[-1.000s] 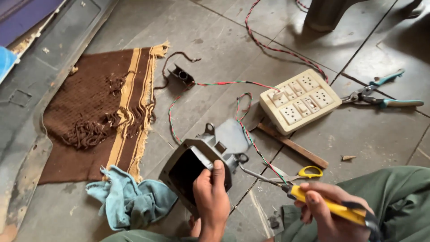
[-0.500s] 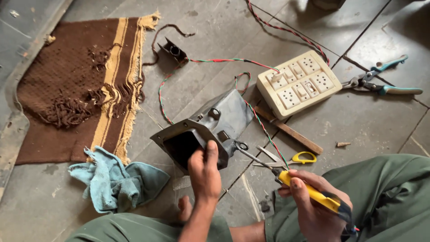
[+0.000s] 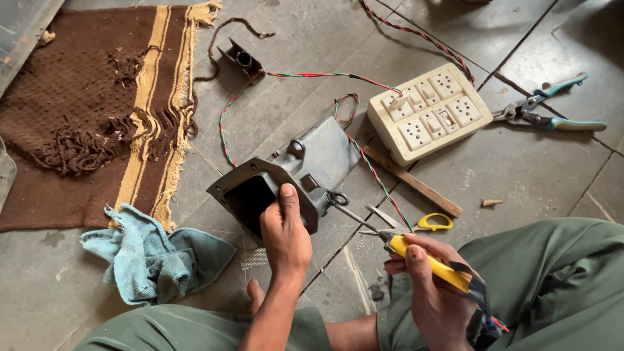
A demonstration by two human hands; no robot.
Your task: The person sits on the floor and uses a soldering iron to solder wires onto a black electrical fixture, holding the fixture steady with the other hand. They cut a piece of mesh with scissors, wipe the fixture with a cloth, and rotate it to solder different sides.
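The right hand is closed around the yellow handle of a screwdriver, whose metal shaft runs up-left to the side of a dark grey housing. The left hand clasps the near rim of that housing, thumb over its open black cavity, holding it tilted on the floor. Green trouser legs frame both hands. Just beyond the screwdriver lie yellow-handled scissors, and to the left a crumpled blue cloth. A wooden stick lies slantwise behind the scissors, crossed by a twisted red-and-green wire that trails past the housing. Farther off sits a cream switch-and-socket board, with teal-handled snips to its right. A small black part and a frayed brown mat lie farthest, all on grey stone floor tiles.
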